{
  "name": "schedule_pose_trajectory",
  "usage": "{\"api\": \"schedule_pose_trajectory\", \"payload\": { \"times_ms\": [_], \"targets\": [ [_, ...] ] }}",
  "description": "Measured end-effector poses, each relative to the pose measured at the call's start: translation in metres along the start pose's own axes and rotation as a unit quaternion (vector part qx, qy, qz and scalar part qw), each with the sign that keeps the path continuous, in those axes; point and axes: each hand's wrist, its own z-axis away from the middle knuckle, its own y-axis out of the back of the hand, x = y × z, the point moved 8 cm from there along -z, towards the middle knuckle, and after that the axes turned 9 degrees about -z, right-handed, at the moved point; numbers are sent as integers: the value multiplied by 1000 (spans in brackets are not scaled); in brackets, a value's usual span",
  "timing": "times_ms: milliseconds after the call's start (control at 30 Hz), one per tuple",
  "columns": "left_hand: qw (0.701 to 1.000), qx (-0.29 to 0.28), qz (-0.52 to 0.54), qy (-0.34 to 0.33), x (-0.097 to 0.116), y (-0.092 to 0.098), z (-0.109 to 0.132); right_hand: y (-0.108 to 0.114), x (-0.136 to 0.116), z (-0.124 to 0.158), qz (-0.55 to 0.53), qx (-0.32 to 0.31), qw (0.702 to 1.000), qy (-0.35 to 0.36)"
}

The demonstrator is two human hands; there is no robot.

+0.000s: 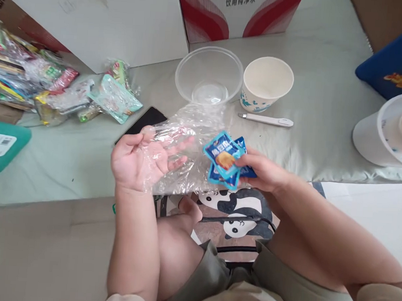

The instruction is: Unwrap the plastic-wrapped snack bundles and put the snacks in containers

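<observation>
My right hand (261, 170) is closed on several small blue snack packets (225, 157), fanned out, the top one with a picture of yellowish food. A clear plastic bag (185, 181) spreads between my hands, its far part reaching up toward the bowl. My left hand (140, 157) lies palm up at the bag's left end, with its stretched fingers seen through the film. The packets overlap the bag's right side in view; whether they are inside it I cannot tell.
Behind the bag stand a clear plastic bowl (181, 82), a paper cup (256, 90) and a white-handled small knife (267, 120). A black phone (148, 119) lies beyond my left hand. Wrapped snacks (117, 99) heap at left, near a green container (1, 148). A white tub (370, 135) stands right.
</observation>
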Motion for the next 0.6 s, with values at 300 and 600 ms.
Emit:
{"api": "schedule_pose_trajectory", "payload": {
  "times_ms": [300, 600],
  "targets": [
    [997, 37, 7, 60, -7, 26, -2, 22, -81, 31, 18, 72, 984, 163],
    [994, -79, -60, 53, 1, 21, 15, -66, -187, -45, 236, 204, 911, 268]
  ]
}}
